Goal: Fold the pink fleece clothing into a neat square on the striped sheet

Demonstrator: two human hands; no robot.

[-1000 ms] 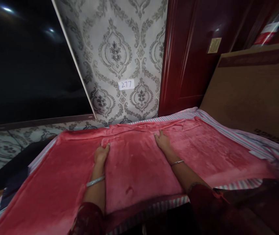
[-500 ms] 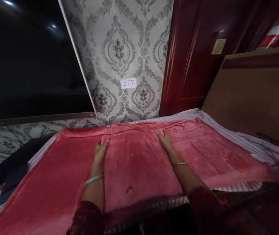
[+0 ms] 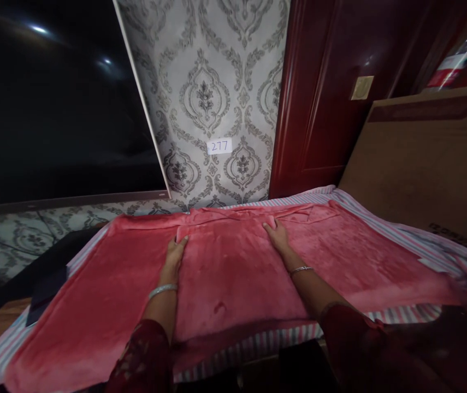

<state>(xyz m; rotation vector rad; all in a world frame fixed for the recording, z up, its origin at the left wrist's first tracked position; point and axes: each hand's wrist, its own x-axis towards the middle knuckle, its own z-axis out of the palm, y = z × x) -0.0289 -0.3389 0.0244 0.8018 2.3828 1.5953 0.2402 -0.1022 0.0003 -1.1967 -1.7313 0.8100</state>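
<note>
Two bare hands flat on a red fuzzy blanket. Blanket spread wide over a striped sheet on a bed, long side running left to right. A folded part in the middle, with a hand on each side of it.

Left hand on the left edge of the fold, fingers straight, pressing down, holding nothing. Right hand near the top right corner of the fold, also flat and open, nothing in its grip. Both hands about the same way in, far edge of the fold just past the fingertips. Silver bangle on the left wrist, thin bracelet on the right.

Around: patterned wall behind the bed with a small white tag reading 277. Dark red door to the right. Big brown cardboard leaning at the right side, close to the blanket's edge. Something dark beside the blanket's left edge. Nothing on top of the blanket but the hands.
</note>
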